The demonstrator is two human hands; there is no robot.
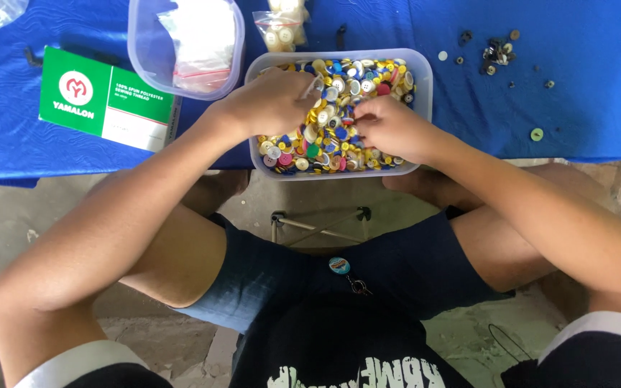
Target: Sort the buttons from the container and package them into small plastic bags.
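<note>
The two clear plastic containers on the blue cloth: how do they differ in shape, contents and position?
The rectangular tub is filled with mixed coloured buttons; the rounder container holds only small clear bags. The rectangular tub sits at the table edge with the left hand and right hand in it; the rounder container lies farther back, untouched. Both are clear plastic and lidless.

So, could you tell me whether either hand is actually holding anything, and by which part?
It cannot be told: the left hand and right hand both rest in the buttons, fingertips buried, any pinch hidden.
</note>
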